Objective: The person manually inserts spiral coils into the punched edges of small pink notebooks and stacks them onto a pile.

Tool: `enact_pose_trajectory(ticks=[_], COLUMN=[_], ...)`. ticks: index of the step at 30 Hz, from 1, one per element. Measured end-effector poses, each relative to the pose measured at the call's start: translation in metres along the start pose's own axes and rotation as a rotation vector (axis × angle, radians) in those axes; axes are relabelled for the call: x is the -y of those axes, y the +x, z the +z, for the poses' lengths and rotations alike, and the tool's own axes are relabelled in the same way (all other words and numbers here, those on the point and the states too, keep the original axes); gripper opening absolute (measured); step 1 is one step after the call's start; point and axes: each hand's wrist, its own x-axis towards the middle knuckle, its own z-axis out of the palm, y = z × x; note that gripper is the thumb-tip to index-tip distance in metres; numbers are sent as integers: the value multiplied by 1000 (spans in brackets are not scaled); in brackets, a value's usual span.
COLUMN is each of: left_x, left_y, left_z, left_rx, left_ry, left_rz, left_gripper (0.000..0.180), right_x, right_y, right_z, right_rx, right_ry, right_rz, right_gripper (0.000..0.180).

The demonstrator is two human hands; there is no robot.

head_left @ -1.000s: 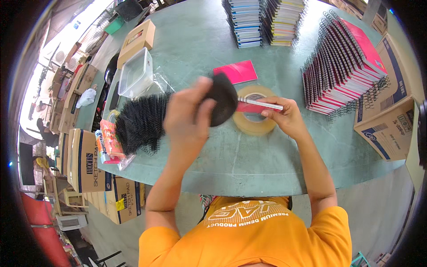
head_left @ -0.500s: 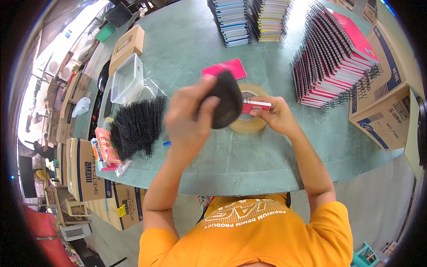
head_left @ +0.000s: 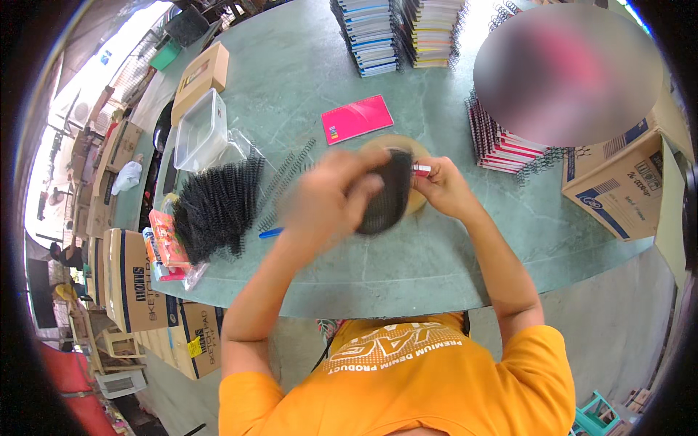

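My left hand (head_left: 327, 196), blurred by motion, grips the left side of a black rounded object (head_left: 394, 200) with a fine-textured surface; its kind is unclear. My right hand (head_left: 447, 189) pinches a small red-and-white piece (head_left: 420, 170), mostly hidden behind the black object. Beneath both lies a wide roll of yellowish clear tape (head_left: 417, 205). Beyond them, flat on the table, is a pink notebook (head_left: 358, 120). Left of my left hand lie loose black spiral coils (head_left: 286, 174), a blue pen (head_left: 270, 233) and a thick heap of black coils (head_left: 219, 203).
Spiral-bound red notebooks (head_left: 502, 142) are stacked at right, partly covered by a blurred patch, beside a cardboard box (head_left: 618, 192). Further notebook stacks (head_left: 371, 36) stand at the far edge. A clear plastic container (head_left: 203, 131) and a brown box (head_left: 200, 80) sit at left on the green table (head_left: 363, 280).
My left hand has moved the black object down and to the right, so it hides more of the red-and-white piece. More of the pink notebook and the loose coils now shows.
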Motion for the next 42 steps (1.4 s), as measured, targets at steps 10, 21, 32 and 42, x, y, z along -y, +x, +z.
enact_pose_trajectory(ticks=[10, 21, 32, 42], left_x=[2, 5, -2, 10], left_y=[-20, 30, 35, 27], left_z=[23, 37, 54, 23], left_rx=[-206, -66, 32, 127], left_ry=[137, 131, 84, 307], left_rz=[278, 333, 395, 147], left_gripper=[30, 21, 16, 17], right_x=[5, -20, -34, -11], right_y=[3, -17, -22, -20], right_z=[-2, -4, -2, 1], right_rx=[40, -123, -204, -144], right_ry=[145, -57, -180, -432], right_rz=[-179, 83, 4, -25], right_gripper=[22, 17, 15, 21])
